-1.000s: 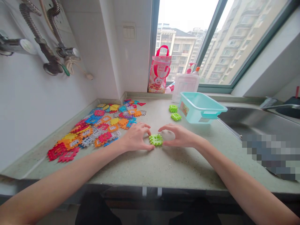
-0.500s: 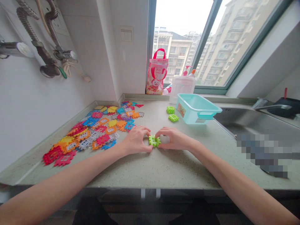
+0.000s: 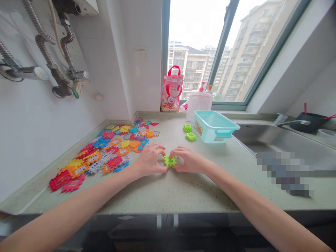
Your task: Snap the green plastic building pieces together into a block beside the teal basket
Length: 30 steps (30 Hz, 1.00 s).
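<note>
Light-green interlocking plastic building blocks (image 3: pixel 170 161) lie low over the worktop between my hands. My left hand (image 3: pixel 150 159) curls around the left edge, thumb at the near side and fingers at the far side. From the right, my right hand (image 3: pixel 189 160) pinches the same piece, its index finger reaching over the top and hiding part of it. Beyond my right hand, two more green blocks, one (image 3: pixel 187 128) behind the other (image 3: pixel 190 136), rest beside a turquoise plastic basin (image 3: pixel 217 131). Left of my left hand spreads a heap of red, blue, orange, yellow and grey window-patterned blocks (image 3: pixel 105 150).
A steel sink (image 3: pixel 278 140) with a faucet (image 3: pixel 294 122) borders the worktop on the right. On the windowsill side stand a pink bag (image 3: pixel 172 96) and a clear pump bottle (image 3: pixel 199 102). Metal hoses (image 3: pixel 43 52) hang on the left wall.
The camera view has tilted up slightly and turned right. Both hands stay at the green blocks, and my right fingers now cover more of the top.
</note>
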### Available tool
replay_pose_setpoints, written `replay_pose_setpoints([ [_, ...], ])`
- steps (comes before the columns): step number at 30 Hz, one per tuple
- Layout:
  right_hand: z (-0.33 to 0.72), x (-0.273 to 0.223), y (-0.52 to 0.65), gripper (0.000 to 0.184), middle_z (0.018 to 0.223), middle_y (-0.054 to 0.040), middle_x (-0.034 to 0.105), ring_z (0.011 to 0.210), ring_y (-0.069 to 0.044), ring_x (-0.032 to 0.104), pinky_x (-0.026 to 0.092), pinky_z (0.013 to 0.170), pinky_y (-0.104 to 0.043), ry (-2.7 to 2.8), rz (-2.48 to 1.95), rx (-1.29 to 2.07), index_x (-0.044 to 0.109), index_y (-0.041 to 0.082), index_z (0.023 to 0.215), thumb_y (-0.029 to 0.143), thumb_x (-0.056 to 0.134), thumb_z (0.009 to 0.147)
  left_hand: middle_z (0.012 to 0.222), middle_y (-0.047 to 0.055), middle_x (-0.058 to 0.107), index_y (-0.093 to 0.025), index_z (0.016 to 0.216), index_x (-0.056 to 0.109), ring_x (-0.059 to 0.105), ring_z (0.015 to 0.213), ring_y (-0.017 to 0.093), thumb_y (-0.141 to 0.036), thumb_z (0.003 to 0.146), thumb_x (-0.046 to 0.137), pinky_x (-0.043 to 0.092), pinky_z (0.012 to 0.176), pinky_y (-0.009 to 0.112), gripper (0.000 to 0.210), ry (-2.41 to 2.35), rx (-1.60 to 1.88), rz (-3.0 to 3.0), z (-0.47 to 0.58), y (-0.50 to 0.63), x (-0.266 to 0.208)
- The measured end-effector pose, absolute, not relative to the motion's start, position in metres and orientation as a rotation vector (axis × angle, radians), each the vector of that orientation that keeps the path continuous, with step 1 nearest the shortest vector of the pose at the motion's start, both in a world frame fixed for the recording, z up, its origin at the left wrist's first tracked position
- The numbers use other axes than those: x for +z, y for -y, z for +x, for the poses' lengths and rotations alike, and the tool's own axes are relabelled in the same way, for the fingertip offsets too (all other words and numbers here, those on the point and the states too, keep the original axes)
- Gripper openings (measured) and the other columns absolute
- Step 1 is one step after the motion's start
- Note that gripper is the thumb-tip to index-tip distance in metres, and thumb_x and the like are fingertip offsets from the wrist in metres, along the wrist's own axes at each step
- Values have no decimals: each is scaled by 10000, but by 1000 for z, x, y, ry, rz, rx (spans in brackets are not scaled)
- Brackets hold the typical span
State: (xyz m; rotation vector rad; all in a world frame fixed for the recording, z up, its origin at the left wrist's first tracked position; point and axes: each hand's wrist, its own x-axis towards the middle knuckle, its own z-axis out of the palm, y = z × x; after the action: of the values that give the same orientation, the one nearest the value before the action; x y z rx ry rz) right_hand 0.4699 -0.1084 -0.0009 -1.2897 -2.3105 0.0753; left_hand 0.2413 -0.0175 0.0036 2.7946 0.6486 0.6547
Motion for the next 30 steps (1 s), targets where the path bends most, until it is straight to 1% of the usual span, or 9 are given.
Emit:
replay_pose_setpoints([
  [3, 468, -1, 108, 324, 1047, -57, 795, 990, -252, 716, 548, 911, -380, 2333, -1277, 21, 733, 226, 1097, 164, 802, 786, 1307, 80, 747, -259, 991, 798, 637, 1270, 341, -435, 698, 862, 459, 1053, 535, 348, -630, 638, 2882, 241, 17, 9],
  [6, 474, 8, 109, 348, 1064, -57, 803, 995, -252, 730, 562, 915, -381, 2338, -1267, -8, 740, 231, 1119, 165, 814, 786, 1254, 52, 770, -295, 959, 822, 638, 1253, 326, -442, 720, 865, 453, 1055, 519, 284, -549, 639, 2966, 247, 13, 17],
  [10, 514, 38, 114, 489, 1298, -89, 767, 1181, -275, 722, 546, 1045, -420, 2101, -1254, -174, 689, 260, 1351, 282, 791, 873, 1228, 60, 784, -277, 938, 834, 656, 1194, 321, -509, 744, 853, 471, 1040, 505, 304, -595, 663, 2982, 281, -2, 34],
  [11, 529, 46, 115, 464, 1294, -88, 770, 1173, -272, 729, 549, 1048, -422, 1969, -1278, -249, 685, 260, 1363, 307, 758, 907, 1220, 64, 787, -269, 930, 837, 660, 1179, 323, -534, 751, 843, 475, 1037, 501, 320, -624, 668, 2984, 296, -7, 39],
  [14, 572, 59, 118, 267, 1088, -52, 826, 956, -237, 782, 598, 914, -378, 1588, -1389, -449, 753, 251, 1209, 305, 647, 970, 1186, 70, 800, -266, 940, 852, 676, 1149, 323, -627, 774, 791, 481, 1036, 465, 403, -776, 638, 2982, 349, -27, 48],
  [18, 598, 53, 117, 214, 936, -24, 841, 745, -203, 774, 590, 740, -312, 1481, -1532, -568, 788, 243, 1045, 241, 599, 945, 1094, 88, 820, -285, 1033, 860, 699, 1125, 324, -718, 771, 739, 490, 1003, 411, 521, -1025, 511, 2942, 411, -47, 52],
  [24, 595, 48, 114, 206, 915, -7, 834, 725, -187, 760, 538, 700, -277, 1604, -1554, -610, 792, 255, 1036, 214, 615, 939, 894, 84, 816, -278, 857, 854, 732, 990, 299, -715, 764, 730, 499, 930, 366, 463, -1033, 388, 2938, 444, -58, 41],
  [27, 594, 52, 115, 201, 903, -6, 831, 714, -183, 751, 514, 697, -275, 1590, -1549, -648, 795, 252, 1026, 220, 612, 947, 887, 77, 809, -278, 888, 848, 732, 975, 291, -774, 745, 716, 505, 906, 348, 533, -1032, 357, 2896, 446, -61, 29],
  [30, 595, 55, 117, 204, 884, -8, 825, 696, -177, 741, 501, 691, -272, 1579, -1538, -663, 799, 242, 1019, 227, 605, 956, 914, 87, 801, -258, 948, 838, 729, 946, 300, -839, 655, 747, 517, 854, 347, 657, -1049, 360, 2832, 446, -64, 16],
])
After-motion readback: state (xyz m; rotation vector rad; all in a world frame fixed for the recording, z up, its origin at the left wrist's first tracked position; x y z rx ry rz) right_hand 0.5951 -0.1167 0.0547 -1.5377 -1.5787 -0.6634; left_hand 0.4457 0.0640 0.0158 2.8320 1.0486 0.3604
